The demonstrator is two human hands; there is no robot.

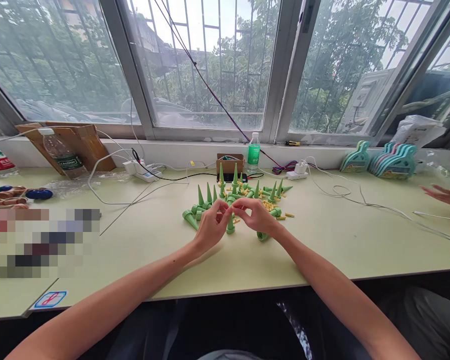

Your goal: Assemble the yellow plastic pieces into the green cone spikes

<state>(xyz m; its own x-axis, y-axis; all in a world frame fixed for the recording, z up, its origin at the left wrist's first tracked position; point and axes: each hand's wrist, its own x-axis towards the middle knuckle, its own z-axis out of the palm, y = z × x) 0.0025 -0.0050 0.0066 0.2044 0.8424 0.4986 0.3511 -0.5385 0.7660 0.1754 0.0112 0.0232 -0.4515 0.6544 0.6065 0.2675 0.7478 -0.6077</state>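
My left hand and my right hand meet over the table, both closed in a pinch with fingertips together. Whatever they pinch is small and mostly hidden by the fingers. Just below the fingertips, a green plastic spike stands on its wide cap, its upper part covered by my hands. Around and behind are several more green spikes, some upright with points up, others lying down. Small yellow plastic pieces are scattered among them, mostly to the right. One green cap lies below my right hand.
Behind the spikes are a small brown box, a dark phone and a green-labelled bottle. White cables and power strips cross the table. Teal plastic pieces stand at right. Another person's hand shows at the right edge.
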